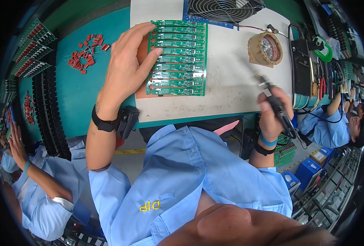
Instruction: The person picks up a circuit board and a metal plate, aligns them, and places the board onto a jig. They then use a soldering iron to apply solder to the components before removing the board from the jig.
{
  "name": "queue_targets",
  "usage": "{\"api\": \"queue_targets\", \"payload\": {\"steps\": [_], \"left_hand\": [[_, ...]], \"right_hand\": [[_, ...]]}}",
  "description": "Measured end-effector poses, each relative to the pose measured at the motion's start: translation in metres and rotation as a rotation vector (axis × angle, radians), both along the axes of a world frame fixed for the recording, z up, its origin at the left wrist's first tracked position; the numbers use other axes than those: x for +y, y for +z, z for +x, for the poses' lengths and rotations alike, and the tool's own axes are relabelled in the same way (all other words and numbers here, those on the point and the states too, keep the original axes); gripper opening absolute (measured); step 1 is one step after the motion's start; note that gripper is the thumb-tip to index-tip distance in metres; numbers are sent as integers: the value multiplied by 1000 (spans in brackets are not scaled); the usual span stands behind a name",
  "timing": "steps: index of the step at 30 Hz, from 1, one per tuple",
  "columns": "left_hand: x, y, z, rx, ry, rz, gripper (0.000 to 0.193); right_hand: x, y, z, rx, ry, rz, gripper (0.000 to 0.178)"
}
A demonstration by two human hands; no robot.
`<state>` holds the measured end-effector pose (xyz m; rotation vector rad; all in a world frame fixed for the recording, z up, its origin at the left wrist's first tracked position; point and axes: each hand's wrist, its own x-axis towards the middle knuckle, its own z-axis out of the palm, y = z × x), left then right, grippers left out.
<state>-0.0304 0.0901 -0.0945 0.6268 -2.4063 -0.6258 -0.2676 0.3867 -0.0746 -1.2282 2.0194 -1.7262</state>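
My left hand (126, 59) rests at the left edge of a green circuit board panel (182, 74), made of several narrow strips. Its thumb and forefinger are spread apart, their tips touching the panel. An orange-brown piece (142, 51) shows beneath that hand and edge. Over on the right, my right hand (273, 112) is closed around the black handle of a soldering iron (277, 105). The iron slants up and left, apart from the panel, its front end blurred. Beyond it stands a round tan pot (266, 49) with shiny bits of metal inside.
A fan with a wire guard (221, 9) sits at the far edge. Red components (85, 53) with thin leads lie scattered on the green mat at left, beside black racks (51, 110). Hand tools (319, 88) hang at right. Co-workers sit on both sides.
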Motion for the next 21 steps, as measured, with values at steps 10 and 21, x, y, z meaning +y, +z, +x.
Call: {"api": "queue_targets", "payload": {"steps": [10, 21], "left_hand": [[-1, 1, 0, 10, 3, -3, 49], [-1, -2, 1, 5, 0, 4, 51]], "right_hand": [[3, 1, -1, -48, 30, -170, 43], [-19, 9, 17, -47, 433, 50, 32]]}}
